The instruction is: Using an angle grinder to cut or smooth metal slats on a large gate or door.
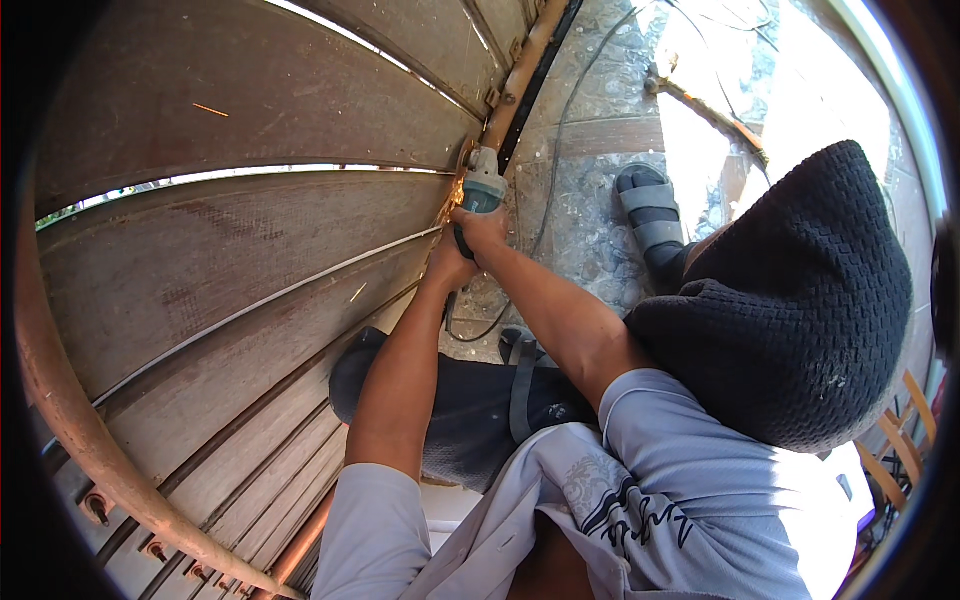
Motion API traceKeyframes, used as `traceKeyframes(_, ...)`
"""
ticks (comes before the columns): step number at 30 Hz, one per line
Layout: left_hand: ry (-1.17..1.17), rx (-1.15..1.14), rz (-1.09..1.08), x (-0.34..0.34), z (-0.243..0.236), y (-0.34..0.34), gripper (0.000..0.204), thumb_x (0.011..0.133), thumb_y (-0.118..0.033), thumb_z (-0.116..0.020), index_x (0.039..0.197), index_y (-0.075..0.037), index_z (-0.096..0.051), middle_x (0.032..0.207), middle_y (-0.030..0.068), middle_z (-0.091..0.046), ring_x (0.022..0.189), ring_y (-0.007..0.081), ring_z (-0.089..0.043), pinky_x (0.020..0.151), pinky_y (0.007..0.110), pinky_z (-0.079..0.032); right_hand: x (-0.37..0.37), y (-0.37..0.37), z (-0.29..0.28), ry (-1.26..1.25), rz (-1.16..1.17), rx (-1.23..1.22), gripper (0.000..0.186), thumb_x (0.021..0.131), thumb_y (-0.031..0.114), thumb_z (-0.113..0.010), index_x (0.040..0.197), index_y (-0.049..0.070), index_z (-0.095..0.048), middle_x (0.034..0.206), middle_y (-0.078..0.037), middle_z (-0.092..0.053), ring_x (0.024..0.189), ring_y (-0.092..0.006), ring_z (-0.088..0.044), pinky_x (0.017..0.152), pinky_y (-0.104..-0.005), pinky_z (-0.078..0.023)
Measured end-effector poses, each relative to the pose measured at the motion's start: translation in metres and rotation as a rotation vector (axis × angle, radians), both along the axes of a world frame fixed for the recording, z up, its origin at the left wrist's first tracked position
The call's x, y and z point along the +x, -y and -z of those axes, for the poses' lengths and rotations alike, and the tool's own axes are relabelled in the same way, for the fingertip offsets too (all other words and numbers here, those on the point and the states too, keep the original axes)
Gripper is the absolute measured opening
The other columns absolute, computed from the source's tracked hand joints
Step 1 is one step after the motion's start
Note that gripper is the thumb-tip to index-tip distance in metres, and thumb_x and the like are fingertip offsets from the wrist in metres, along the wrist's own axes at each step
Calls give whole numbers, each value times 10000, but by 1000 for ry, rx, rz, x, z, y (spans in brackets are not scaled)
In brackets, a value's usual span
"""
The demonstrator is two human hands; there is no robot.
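An angle grinder (484,188) with a teal body and grey gear head is gripped in both my hands. My right hand (484,232) is wrapped round its body. Just below and to the left, my left hand (449,264) is closed against its lower part; my right hand partly hides that grip. The grinder's disc is at the edge of the wooden slats (290,215), beside a brown metal pipe (520,75). Orange sparks (456,195) spray along the slat ends, and a few streaks fly to the left. The exact contact point is hidden.
A dark power cord (556,170) runs over the stained tile floor (592,240). A hammer-like tool with a long brown handle (712,117) lies at the far right. My sandalled foot (652,212) is near the cord. A curved pipe (85,430) borders the slats.
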State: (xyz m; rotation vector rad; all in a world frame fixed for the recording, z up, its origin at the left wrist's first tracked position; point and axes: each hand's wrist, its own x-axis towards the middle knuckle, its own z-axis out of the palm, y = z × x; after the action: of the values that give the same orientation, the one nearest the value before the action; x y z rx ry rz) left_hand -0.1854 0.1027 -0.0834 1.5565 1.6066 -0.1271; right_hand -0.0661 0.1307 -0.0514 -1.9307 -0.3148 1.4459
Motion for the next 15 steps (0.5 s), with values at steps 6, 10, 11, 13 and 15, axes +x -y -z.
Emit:
traceKeyframes(6,-46,-61,-23,12,-12,-1,979,651,-419,-856,1428,-74,-370,1272,236,-636,1186,416,-610,948,463,-512,6,5,7,-96,-36,15,585,654,217,-833,1127,-57,-624,1068,-215,-700,936,-296,-696,834,-394,-540)
traceKeyframes(10,-47,-84,-47,12,-17,-4,976,652,-418,-856,1431,-81,-375,1282,240,-631,1191,412,-609,948,454,-512,4,1,10,-133,-36,-7,792,638,241,-852,1265,-59,-472,1167,-254,-629,1068,-351,-653,948,-414,-503)
traceKeyframes(11,-24,-92,-56,17,-19,-6,976,651,-419,-856,1432,-82,-377,1279,241,-633,1188,411,-611,946,451,-512,6,2,15,-144,-31,-4,802,639,239,-849,1278,-54,-463,1170,-252,-629,1072,-350,-652,951,-413,-501)
traceKeyframes(13,-36,-17,-76,11,-20,-2,833,641,-338,-874,1314,-31,-490,1228,217,-657,1148,356,-637,938,416,-514,-1,1,14,-172,-34,8,813,641,238,-847,1291,-49,-454,1174,-250,-628,1075,-349,-650,954,-413,-499)
traceKeyframes(15,-38,53,-88,13,-24,0,691,632,-256,-891,1196,20,-602,1177,192,-681,1107,301,-664,931,381,-516,-8,3,18,-22,12,15,509,665,201,-838,1077,-35,-656,1019,-191,-713,892,-282,-700,817,-388,-543)
